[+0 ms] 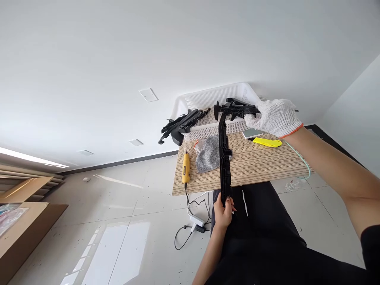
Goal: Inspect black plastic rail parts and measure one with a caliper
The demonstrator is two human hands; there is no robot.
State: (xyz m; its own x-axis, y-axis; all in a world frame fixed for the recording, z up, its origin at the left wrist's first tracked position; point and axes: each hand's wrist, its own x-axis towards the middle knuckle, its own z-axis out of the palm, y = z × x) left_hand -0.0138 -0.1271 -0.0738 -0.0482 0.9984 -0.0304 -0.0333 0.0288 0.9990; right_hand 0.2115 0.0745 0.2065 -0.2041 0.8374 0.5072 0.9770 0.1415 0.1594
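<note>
the left hand (223, 213), bare, is at the lower centre of the frame, its fingers closed around the bottom end of a long black part (225, 170). the part stands nearly upright in the picture, running from that grip up to just above the middle of the frame. the right hand (273, 117), in a white knit glove with an orange cuff, is right of centre, its fingers curled closed on a black caliper (230, 110). the caliper points left, its measuring end at the part's upper tip; whether they touch, i cannot tell.

behind them, at upper centre, a white basket (204, 132) holds more black pieces (188, 120), some sticking out over its left side. on the wood-striped surface (255, 164), a yellow rotary tool (185, 168) lies at the left, with a gray speckled cloth (208, 156) beside it, partly behind the part. a yellow cutter (268, 142) lies right of centre, below the right hand. a white power strip (196, 221) shows at lower centre, among cables.
</note>
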